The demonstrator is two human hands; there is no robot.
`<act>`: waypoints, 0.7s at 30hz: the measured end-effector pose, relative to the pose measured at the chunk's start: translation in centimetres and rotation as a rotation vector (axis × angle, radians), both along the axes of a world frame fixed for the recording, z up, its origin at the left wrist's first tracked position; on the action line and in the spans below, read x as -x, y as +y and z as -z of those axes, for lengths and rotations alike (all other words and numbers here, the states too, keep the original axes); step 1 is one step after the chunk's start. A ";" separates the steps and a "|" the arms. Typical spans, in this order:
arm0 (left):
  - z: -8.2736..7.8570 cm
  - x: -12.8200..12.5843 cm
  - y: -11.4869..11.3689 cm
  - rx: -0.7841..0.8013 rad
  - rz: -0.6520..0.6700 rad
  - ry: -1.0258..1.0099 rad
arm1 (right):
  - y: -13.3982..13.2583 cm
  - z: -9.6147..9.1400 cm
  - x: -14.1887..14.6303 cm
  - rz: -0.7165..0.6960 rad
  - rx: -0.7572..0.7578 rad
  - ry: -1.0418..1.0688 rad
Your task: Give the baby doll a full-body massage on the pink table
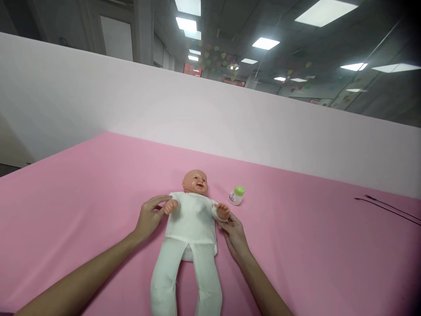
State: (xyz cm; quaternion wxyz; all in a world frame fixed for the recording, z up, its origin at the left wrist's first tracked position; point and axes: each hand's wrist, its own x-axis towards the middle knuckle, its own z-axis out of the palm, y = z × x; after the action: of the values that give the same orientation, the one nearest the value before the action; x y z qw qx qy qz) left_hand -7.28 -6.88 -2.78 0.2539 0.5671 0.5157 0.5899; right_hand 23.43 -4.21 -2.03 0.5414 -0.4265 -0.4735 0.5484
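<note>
A baby doll [190, 219] in a white top and white trousers lies on its back on the pink table cover [98, 184], its head toward the far side. At the doll's arm on the left side of the view is my left hand [151, 215], its fingers bent around the sleeve by the small doll hand. My right hand [234, 232] pinches the other sleeve just below the doll's other hand. Part of the fingers of both hands is hidden behind the doll's arms.
A small clear bottle with a green cap [237, 195] stands right of the doll's head. Two thin dark cords [391, 208] lie at the far right. Behind the table runs a low white partition [230, 118], with a ceiling-lit room beyond.
</note>
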 end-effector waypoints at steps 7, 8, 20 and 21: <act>-1.3 0.7 0.4 0.162 -0.093 -0.324 | 1.3 0.2 -1.7 0.139 0.141 0.280; -1.3 0.7 0.4 0.166 -0.089 -0.328 | 1.3 0.2 -1.8 0.137 0.136 0.273; 0.8 -0.2 -0.5 -0.169 0.104 0.150 | -0.6 -0.9 0.0 -0.195 -0.184 -0.267; 0.9 -0.2 -0.5 -0.171 0.108 0.147 | -0.7 -0.9 0.1 -0.191 -0.182 -0.255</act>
State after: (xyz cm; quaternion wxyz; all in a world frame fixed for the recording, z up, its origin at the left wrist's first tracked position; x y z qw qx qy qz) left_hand -7.10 -7.41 -3.68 0.1974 0.6555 0.4492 0.5741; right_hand 23.32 -4.92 -1.11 0.4589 -0.3947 -0.6243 0.4937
